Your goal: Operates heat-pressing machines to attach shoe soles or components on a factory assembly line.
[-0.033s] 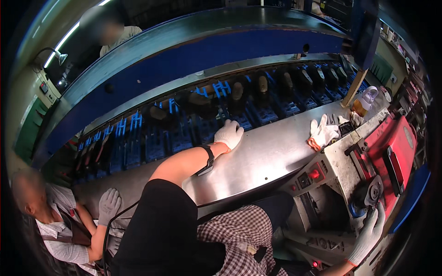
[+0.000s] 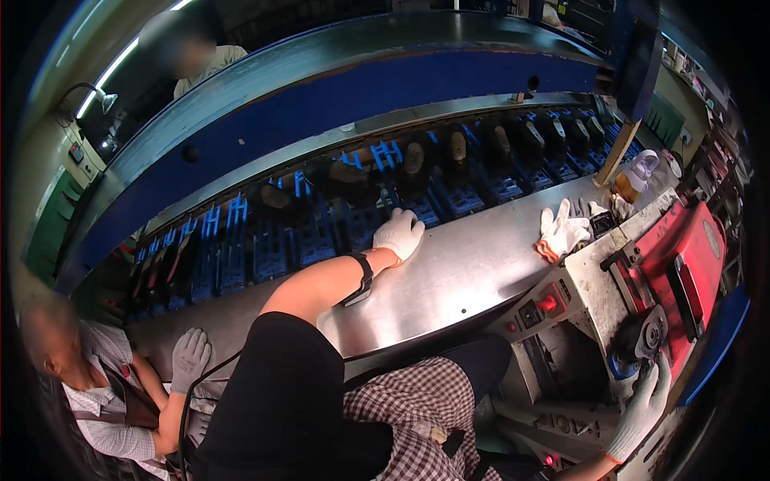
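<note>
My left hand (image 2: 399, 234), in a white knit glove, rests on the steel ledge (image 2: 473, 256) beside the conveyor (image 2: 461, 200) of blue slats. Its fingers point toward the slats, loosely bent and a little apart, with no object seen in them. At the lower right my right hand (image 2: 643, 407), gloved in white with an orange cuff, reaches up to a round dark part (image 2: 651, 333) on the red machine (image 2: 690, 264). Its fingers are stretched out and their tips touch or nearly touch that part. Black shoe-shaped pieces (image 2: 458, 148) with pale patches stand in a row on the conveyor.
A loose white glove (image 2: 561, 230) lies on the ledge's right end, near a bottle of amber liquid (image 2: 632, 180). A red switch (image 2: 549, 303) sits on the machine's front. Overhead runs a blue beam (image 2: 361, 100). A co-worker's gloved hand (image 2: 191, 357) is at the left.
</note>
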A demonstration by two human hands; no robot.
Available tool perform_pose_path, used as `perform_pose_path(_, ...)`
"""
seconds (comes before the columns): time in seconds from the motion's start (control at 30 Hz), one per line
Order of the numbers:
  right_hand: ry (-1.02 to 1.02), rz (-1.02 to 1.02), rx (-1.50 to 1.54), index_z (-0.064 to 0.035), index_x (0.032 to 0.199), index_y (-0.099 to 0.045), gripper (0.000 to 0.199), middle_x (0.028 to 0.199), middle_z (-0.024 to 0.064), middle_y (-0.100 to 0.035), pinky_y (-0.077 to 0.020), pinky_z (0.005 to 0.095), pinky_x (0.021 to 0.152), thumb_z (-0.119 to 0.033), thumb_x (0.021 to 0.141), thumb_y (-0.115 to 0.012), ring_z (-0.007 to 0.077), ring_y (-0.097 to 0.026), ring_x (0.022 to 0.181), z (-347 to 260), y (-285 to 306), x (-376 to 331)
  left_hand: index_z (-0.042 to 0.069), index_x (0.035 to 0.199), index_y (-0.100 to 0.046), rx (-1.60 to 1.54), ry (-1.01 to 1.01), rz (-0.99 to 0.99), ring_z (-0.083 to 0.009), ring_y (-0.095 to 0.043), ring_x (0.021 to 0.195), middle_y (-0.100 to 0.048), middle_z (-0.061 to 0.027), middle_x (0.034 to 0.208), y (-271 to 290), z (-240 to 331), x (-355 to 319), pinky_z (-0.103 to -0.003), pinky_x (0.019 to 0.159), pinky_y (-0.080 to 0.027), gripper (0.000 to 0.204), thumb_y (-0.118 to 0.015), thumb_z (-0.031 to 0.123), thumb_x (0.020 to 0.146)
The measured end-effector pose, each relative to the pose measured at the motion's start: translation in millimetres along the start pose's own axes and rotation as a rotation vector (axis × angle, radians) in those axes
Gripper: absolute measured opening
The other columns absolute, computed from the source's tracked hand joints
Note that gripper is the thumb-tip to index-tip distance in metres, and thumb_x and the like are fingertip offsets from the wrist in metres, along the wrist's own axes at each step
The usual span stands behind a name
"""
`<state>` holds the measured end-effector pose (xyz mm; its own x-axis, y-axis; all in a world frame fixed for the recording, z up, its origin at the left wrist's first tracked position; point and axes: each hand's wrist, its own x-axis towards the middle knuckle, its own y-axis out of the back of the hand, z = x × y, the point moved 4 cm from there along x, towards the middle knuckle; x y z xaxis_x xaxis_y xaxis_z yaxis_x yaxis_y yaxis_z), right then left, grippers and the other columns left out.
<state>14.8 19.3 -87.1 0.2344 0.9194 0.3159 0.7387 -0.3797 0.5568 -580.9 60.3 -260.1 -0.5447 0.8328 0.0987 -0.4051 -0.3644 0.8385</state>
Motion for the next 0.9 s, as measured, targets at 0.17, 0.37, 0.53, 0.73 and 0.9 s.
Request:
perform_pose_path(0.17,0.009,0.016,0.022,-0.0004,0.144,-0.059,0.041,0.133,0.0092,-0.066,-0.0467,0.0301,0.102,-0.026,0.112,-0.051,0.0156,-0.061,0.118,2,-2,1,0.009,0.115,-0.065,-0.003,-0.045,0.027,-0.0457,-0.067,0.105,-0.059,-0.0218,0.126,-1,1,3,-0.055,0.094,-0.053,0.034,-0.053,0.038,0.102)
perform_pose_path(0.37,-0.024,0.002,0.009,0.002,0.14,-0.06,0.041,0.136,0.0119,-0.065,-0.0463,0.0328,0.108,-0.026,0.111,-0.052,0.0195,-0.06,0.123,3,1,1,0.009,0.116,-0.066,0.006,-0.014,-0.017,-0.0458,-0.066,0.108,-0.059,-0.0218,0.128,-2,-3,3,-0.053,0.095,-0.053,0.036,-0.052,0.039,0.101)
perform_pose_path(0.53,-0.132,-0.012,0.131,0.0023,0.142,-0.059,0.043,0.137,0.0104,-0.064,-0.0468,0.032,0.106,-0.028,0.112,-0.051,0.0204,-0.06,0.124,11,1,1,0.008,0.127,-0.064,-0.348,0.013,0.325,-0.0416,-0.061,0.122,-0.059,-0.0211,0.132,22,-9,12,-0.049,0.106,-0.048,0.039,-0.065,0.032,0.096)
perform_pose_path(0.73,-0.174,0.026,0.167,-0.0046,0.145,-0.06,0.042,0.128,0.0039,-0.066,-0.0486,0.0247,0.09,-0.029,0.112,-0.053,0.0124,-0.061,0.112,21,2,3,0.008,0.158,-0.035,-0.548,0.793,0.721,-0.0437,-0.047,0.142,-0.044,-0.0247,0.155,87,-73,70,-0.052,0.117,-0.041,0.101,-0.08,0.056,0.082)
perform_pose_path(0.9,-0.089,0.028,0.08,-0.0051,0.144,-0.06,0.043,0.128,0.0035,-0.065,-0.0474,0.0246,0.09,-0.032,0.112,-0.053,0.0124,-0.06,0.114,-13,0,-2,0.009,0.168,-0.003,-0.835,1.054,0.589,-0.0457,-0.041,0.148,-0.032,-0.033,0.163,81,-121,118,-0.054,0.122,-0.033,0.143,-0.086,0.069,0.068)
